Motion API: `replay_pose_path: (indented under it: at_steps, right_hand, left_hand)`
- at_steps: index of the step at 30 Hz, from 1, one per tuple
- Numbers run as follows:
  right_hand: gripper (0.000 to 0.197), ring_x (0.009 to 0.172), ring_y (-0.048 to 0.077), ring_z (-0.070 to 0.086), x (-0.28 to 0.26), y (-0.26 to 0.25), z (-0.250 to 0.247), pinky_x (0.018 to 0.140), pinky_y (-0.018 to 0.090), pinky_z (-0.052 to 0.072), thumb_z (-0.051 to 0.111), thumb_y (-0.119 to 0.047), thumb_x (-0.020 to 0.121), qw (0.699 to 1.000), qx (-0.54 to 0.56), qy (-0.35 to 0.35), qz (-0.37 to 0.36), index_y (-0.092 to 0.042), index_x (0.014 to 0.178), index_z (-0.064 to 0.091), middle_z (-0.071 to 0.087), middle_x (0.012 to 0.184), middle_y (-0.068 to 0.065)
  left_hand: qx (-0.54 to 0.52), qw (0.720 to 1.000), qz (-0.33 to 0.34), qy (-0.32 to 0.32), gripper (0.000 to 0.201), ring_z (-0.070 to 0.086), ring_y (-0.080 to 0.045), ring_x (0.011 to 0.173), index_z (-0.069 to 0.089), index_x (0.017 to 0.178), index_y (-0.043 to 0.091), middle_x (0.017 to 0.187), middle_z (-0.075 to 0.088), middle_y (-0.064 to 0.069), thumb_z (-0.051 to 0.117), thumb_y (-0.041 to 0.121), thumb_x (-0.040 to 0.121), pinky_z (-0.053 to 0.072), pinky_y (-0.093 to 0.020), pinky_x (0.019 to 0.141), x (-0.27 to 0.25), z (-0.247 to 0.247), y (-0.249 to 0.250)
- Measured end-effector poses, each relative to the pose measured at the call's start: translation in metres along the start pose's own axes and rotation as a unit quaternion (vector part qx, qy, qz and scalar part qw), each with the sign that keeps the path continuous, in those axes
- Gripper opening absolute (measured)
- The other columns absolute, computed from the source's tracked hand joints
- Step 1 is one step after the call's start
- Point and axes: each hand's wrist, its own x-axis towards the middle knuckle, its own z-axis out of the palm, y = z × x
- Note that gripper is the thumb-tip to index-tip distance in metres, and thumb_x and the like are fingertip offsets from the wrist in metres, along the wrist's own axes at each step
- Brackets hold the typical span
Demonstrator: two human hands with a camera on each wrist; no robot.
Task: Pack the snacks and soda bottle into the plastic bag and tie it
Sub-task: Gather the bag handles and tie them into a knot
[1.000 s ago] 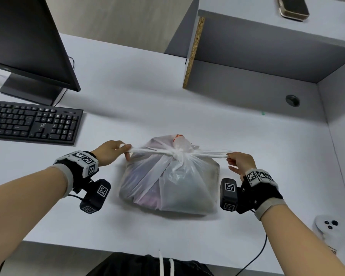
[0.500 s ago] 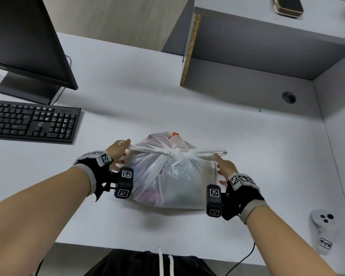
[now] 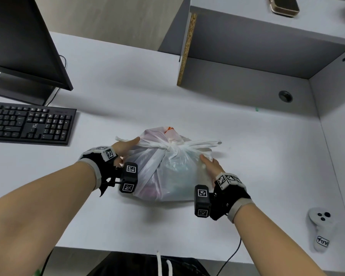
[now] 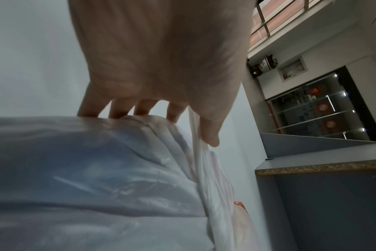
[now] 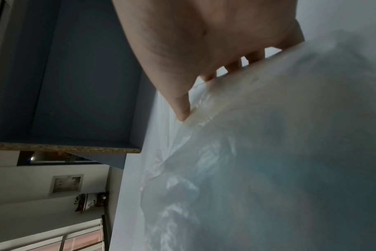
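Bag: the plastic bag (image 3: 167, 174) sits on the desk (image 3: 127, 96) straight ahead of the person, at 12 o'clock from the body, full and bulging — what is inside shows only as blurred colour through the film.
Knot: the knot (image 3: 170, 147) sits on top of the bag, its two tails running out toward 9 and 3 o'clock, so the long axis of the tie lies across the body, left to right.
Left hand: the left hand (image 3: 126, 148) lies flat against the bag's 9 o'clock side, fingers (image 4: 118, 110) straight and spread on the plastic, thumb beside the left tail (image 3: 147, 143); whether the thumb pins that tail cannot be told.
Right hand: the right hand (image 3: 209, 166) presses the 3 o'clock side lower down, fingers straight, thumb tip on the film — it holds nothing.
Key relation: the bag lies squarely between the two palms, both touching it, neither hand clearly nearer; the right tail (image 3: 205, 144) hangs free above the right hand.
Judgement: the tie looks done, and the flat two-sided hold looks suited to steadying, squaring up or lifting the bag.
Risk: thin film could slip under flat palms if lifted.
Elsewhere: keyboard (image 3: 28, 125) at 10 o'clock, controller (image 3: 322, 228) at 4 o'clock, both well apart.
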Motion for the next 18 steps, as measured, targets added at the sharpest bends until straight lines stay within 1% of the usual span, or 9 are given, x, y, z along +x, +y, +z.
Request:
replay_pose_path:
  at_steps: [2, 4, 5, 7, 9, 11, 13, 14, 18]
  right_hand:
    - [0.086, 0.132, 0.033, 0.044, 0.023, -0.002, 0.000, 0.111, 0.045, 0.034, 0.059, -0.053, 0.079, 1.000, 0.016, 0.006, -0.018, -0.009, 0.146, 0.029, 0.041, 0.148, 0.014]
    - [0.093, 0.127, 0.034, 0.048, 0.046, -0.002, -0.002, 0.109, 0.046, 0.037, 0.061, -0.058, 0.070, 1.000, 0.024, 0.011, -0.014, -0.009, 0.145, 0.032, 0.046, 0.144, 0.015]
    - [0.092, 0.126, 0.035, 0.049, 0.042, -0.009, -0.003, 0.108, 0.046, 0.038, 0.061, -0.057, 0.071, 0.999, 0.028, 0.014, -0.015, -0.008, 0.144, 0.032, 0.046, 0.143, 0.016]
    - [0.082, 0.126, 0.035, 0.049, 0.038, -0.023, -0.004, 0.107, 0.043, 0.039, 0.059, -0.050, 0.081, 0.999, 0.028, 0.023, -0.015, -0.006, 0.145, 0.031, 0.046, 0.142, 0.015]
    - [0.075, 0.126, 0.034, 0.049, 0.041, -0.034, -0.004, 0.107, 0.041, 0.039, 0.057, -0.044, 0.086, 0.999, 0.032, 0.032, -0.016, -0.004, 0.144, 0.031, 0.047, 0.141, 0.015]
    - [0.074, 0.126, 0.035, 0.050, 0.046, -0.041, -0.003, 0.107, 0.043, 0.039, 0.058, -0.043, 0.086, 0.998, 0.032, 0.041, -0.017, -0.005, 0.144, 0.032, 0.047, 0.141, 0.015]
    - [0.075, 0.127, 0.035, 0.048, 0.052, -0.043, -0.001, 0.108, 0.044, 0.037, 0.057, -0.042, 0.084, 0.998, 0.018, 0.053, -0.011, -0.008, 0.145, 0.030, 0.046, 0.142, 0.015]
    - [0.076, 0.127, 0.035, 0.048, 0.053, -0.044, 0.001, 0.109, 0.044, 0.036, 0.056, -0.043, 0.082, 0.998, 0.005, 0.062, -0.004, -0.009, 0.145, 0.030, 0.046, 0.142, 0.016]
    - [0.077, 0.131, 0.034, 0.042, 0.053, -0.042, 0.003, 0.111, 0.041, 0.030, 0.053, -0.048, 0.082, 0.995, -0.025, 0.092, 0.011, -0.014, 0.146, 0.027, 0.041, 0.145, 0.018]
  left_hand:
    - [-0.001, 1.000, 0.020, -0.002, 0.073, 0.053, -0.037, 0.103, 0.051, 0.125, 0.008, 0.107, 0.054, -0.014, 0.061, 0.060, 0.075, 0.042, -0.053, 0.100, 0.001, 0.001, 0.009]
    - [-0.003, 0.999, 0.049, 0.010, 0.073, 0.053, -0.039, 0.114, 0.050, 0.129, 0.009, 0.118, 0.055, -0.012, 0.058, 0.061, 0.077, 0.042, -0.052, 0.103, 0.000, 0.005, 0.020]
    - [0.001, 0.997, 0.069, 0.015, 0.072, 0.052, -0.040, 0.119, 0.050, 0.131, 0.010, 0.127, 0.055, -0.014, 0.056, 0.060, 0.079, 0.042, -0.050, 0.104, -0.001, 0.008, 0.026]
    - [0.007, 0.994, 0.110, 0.021, 0.069, 0.051, -0.039, 0.124, 0.049, 0.133, 0.011, 0.136, 0.054, -0.014, 0.052, 0.058, 0.082, 0.041, -0.047, 0.106, 0.004, 0.011, 0.036]
    - [0.012, 0.991, 0.133, 0.023, 0.074, 0.052, -0.037, 0.123, 0.051, 0.133, 0.013, 0.137, 0.055, -0.014, 0.052, 0.061, 0.077, 0.040, -0.048, 0.108, 0.019, 0.012, 0.042]
    - [0.000, 0.989, 0.147, 0.034, 0.081, 0.054, -0.034, 0.121, 0.053, 0.130, 0.013, 0.134, 0.058, -0.011, 0.055, 0.065, 0.067, 0.040, -0.048, 0.108, 0.058, 0.011, 0.041]
    - [-0.013, 0.987, 0.154, 0.040, 0.090, 0.055, -0.030, 0.121, 0.055, 0.128, 0.013, 0.133, 0.059, -0.010, 0.057, 0.067, 0.056, 0.040, -0.047, 0.109, 0.066, 0.014, 0.042]
    - [-0.024, 0.987, 0.155, 0.039, 0.092, 0.055, -0.029, 0.122, 0.054, 0.129, 0.013, 0.134, 0.058, -0.010, 0.058, 0.067, 0.054, 0.040, -0.046, 0.109, 0.074, 0.014, 0.040]
    - [-0.045, 0.985, 0.165, 0.038, 0.077, 0.049, -0.026, 0.128, 0.047, 0.134, 0.011, 0.139, 0.053, -0.008, 0.058, 0.056, 0.072, 0.035, -0.044, 0.113, 0.049, 0.021, 0.041]
